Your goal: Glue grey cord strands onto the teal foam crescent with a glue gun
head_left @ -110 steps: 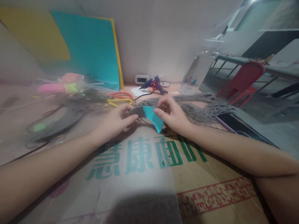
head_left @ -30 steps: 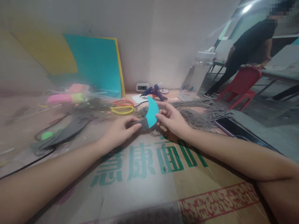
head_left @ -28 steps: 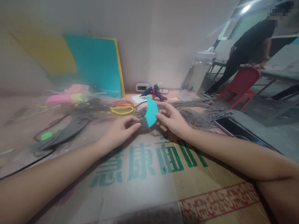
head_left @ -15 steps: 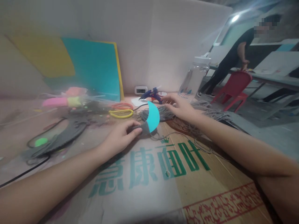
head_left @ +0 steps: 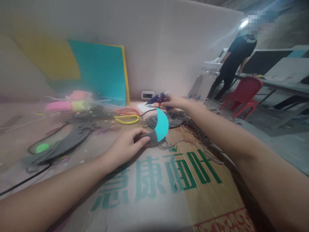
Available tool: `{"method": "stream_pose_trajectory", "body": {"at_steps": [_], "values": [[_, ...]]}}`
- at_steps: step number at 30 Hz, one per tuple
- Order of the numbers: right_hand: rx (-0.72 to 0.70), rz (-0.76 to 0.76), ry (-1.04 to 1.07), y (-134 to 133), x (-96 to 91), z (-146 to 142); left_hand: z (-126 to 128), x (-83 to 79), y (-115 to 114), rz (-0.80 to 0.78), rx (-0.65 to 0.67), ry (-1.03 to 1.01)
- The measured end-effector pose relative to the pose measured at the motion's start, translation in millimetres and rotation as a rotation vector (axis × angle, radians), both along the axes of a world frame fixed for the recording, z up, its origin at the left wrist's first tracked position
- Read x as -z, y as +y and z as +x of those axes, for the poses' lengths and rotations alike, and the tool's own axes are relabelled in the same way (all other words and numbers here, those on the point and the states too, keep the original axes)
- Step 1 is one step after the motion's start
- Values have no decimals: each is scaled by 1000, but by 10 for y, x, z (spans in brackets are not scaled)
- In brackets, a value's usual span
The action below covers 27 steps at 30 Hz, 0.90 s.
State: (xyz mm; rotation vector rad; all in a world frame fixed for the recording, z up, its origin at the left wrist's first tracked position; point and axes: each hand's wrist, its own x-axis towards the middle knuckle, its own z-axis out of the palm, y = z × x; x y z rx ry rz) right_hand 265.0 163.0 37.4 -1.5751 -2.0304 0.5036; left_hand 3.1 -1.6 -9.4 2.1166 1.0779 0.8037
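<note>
In the middle of the head view, my left hand pinches the grey part of a crescent-shaped piece between thumb and fingers. The other part is a smooth turquoise surface, raised over the cardboard. Farther back, my right hand has its fingers closed around the handle of a dark blue glue gun, whose nozzle points left over a white card. A tangled bundle of grey cord lies below my right wrist, and one strand loops forward over the cardboard.
Scissors with yellow handles, a small digital clock and a clear bottle stand or lie around. On the left are a grey curved piece and a green ball. A person stands behind a red chair.
My right hand has moved slightly left and closed on the glue gun's handle. My left hand still holds the crescent-shaped piece. The person in the background has turned and moved left.
</note>
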Motion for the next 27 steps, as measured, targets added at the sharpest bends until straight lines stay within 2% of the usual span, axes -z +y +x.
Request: {"method": "stream_pose_trajectory", "body": {"at_steps": [3, 7, 13, 18, 19, 22, 24, 27], "values": [[58, -49, -66, 98, 65, -87, -1, -12, -6, -3, 7, 4], [150, -81, -147, 100, 108, -126, 4, -38, -24, 6, 5, 16], [141, -114, -114, -70, 13, -106, 20, -61, -35, -6, 4, 2], [52, -16, 40, -556, -122, -85, 17, -42, -26, -15, -23, -27], [46, 82, 134, -694, -148, -84, 16, -33, -22, -34, -27, -48], [21, 246, 315, -1096, -196, -72, 14, 0, -2, -98, -38, -140], [19, 298, 383, -1299, -179, -42, 10, 22, 15, -111, -65, -214], [48, 286, 345, -1489, -51, 30, -2, 46, 38, -105, -112, -267]]}}
